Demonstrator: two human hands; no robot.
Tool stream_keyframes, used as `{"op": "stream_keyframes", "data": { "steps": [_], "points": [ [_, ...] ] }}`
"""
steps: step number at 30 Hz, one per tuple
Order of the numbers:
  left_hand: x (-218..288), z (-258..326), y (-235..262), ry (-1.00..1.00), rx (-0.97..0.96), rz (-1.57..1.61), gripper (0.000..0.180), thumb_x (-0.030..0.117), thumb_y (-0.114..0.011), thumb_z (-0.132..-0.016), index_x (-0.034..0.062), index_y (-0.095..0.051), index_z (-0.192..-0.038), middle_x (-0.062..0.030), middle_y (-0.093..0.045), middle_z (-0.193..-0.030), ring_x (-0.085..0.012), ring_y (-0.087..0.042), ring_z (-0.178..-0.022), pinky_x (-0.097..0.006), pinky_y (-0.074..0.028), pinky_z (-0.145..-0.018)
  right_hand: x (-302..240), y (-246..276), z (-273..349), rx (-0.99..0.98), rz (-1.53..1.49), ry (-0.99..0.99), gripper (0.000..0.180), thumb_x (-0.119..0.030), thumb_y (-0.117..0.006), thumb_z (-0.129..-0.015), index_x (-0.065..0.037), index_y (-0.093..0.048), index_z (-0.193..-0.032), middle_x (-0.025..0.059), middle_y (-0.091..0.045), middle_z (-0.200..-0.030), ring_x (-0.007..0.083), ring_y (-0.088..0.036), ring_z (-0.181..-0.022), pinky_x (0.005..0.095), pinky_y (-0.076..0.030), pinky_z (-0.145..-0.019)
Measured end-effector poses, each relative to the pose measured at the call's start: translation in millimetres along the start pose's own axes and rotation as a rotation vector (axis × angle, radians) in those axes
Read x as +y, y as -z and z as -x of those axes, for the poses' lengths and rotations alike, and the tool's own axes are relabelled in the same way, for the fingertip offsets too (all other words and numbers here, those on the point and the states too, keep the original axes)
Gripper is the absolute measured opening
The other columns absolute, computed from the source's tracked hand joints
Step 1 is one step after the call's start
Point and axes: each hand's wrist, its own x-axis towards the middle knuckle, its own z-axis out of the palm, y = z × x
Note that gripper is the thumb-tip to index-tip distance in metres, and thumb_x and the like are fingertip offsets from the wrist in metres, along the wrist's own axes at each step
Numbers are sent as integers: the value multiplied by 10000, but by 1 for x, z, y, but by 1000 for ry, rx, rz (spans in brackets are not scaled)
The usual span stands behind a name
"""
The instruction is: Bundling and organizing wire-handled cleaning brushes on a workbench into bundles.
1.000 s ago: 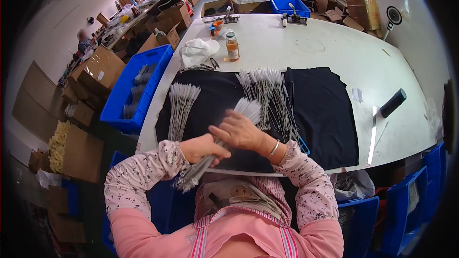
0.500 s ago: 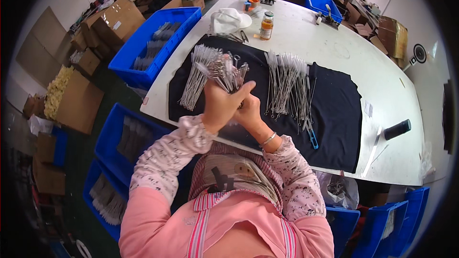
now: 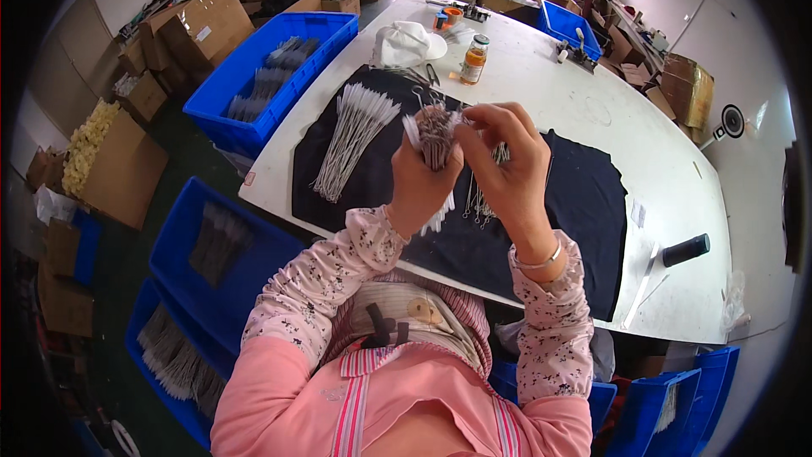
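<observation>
A person's left hand grips a bundle of thin grey wire pieces upright above a black cloth, while the right hand pinches its top. A fanned pile of loose wires lies unbundled on the cloth, so work appears unfinished.

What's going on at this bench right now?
A person in a pink top holds a bundle of thin white sticks upright in the left hand, raised above the table. The right hand pinches at the bundle's top. More white sticks lie fanned on the black cloth, which covers part of the white table.
</observation>
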Motion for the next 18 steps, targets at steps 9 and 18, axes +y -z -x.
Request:
{"op": "stream_keyframes", "data": {
  "steps": [9,18],
  "points": [
    [-8,9,-10,-151,15,-171,658,24,-660,-697,48,-385,-1294,-148,-624,-970,-273,-652,-815,-322,-524,-705,1,20,-26,-46,-185,-304,68,-36,-626,-824,25,-628,-855,28,-610,-753,48,-534,-667,200,-440,-598],
    [-13,9,-23,-141,14,-221,717,15,-660,-650,98,-386,-1307,-153,-614,-1017,-286,-647,-850,-334,-527,-709,-67,88,-148,-52,-130,-27,177,-193,-560,-889,-23,-608,-891,142,-621,-803,241,-616,-739,385,-483,-793]
  ]
}}
